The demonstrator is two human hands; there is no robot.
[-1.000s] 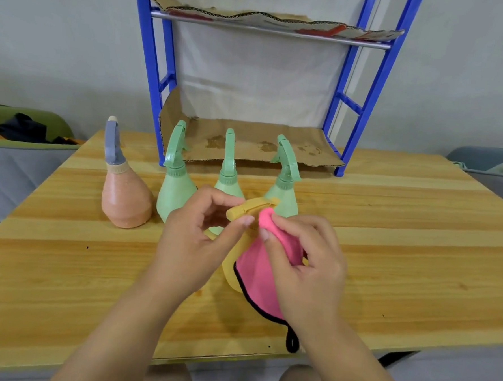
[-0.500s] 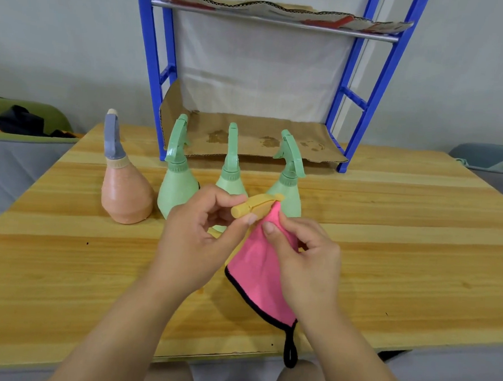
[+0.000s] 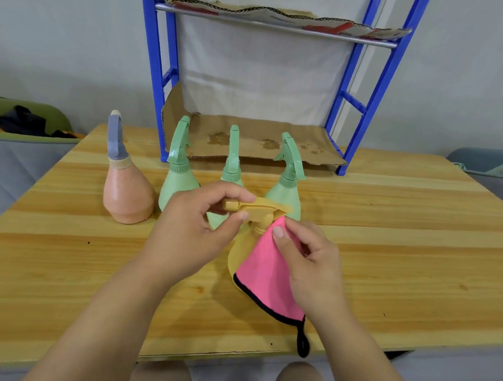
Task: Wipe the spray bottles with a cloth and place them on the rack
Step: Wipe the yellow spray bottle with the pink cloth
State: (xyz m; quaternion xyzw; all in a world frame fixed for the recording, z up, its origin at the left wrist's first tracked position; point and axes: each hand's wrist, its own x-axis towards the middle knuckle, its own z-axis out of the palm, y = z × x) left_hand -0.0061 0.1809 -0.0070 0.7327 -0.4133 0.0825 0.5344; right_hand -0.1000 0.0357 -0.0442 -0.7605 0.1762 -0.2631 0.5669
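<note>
— Where was the yellow plastic spray bottle (image 3: 242,250)?
— At frame centre; its trigger head was pinched by the left hand (image 3: 192,231); the black-edged pink cloth (image 3: 268,276) was pressed against it by the closed right hand (image 3: 310,261).

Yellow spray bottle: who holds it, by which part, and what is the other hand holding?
The left hand pinches the yellow spray bottle by its trigger head; the right hand presses the pink cloth against the bottle's neck and body.
</note>
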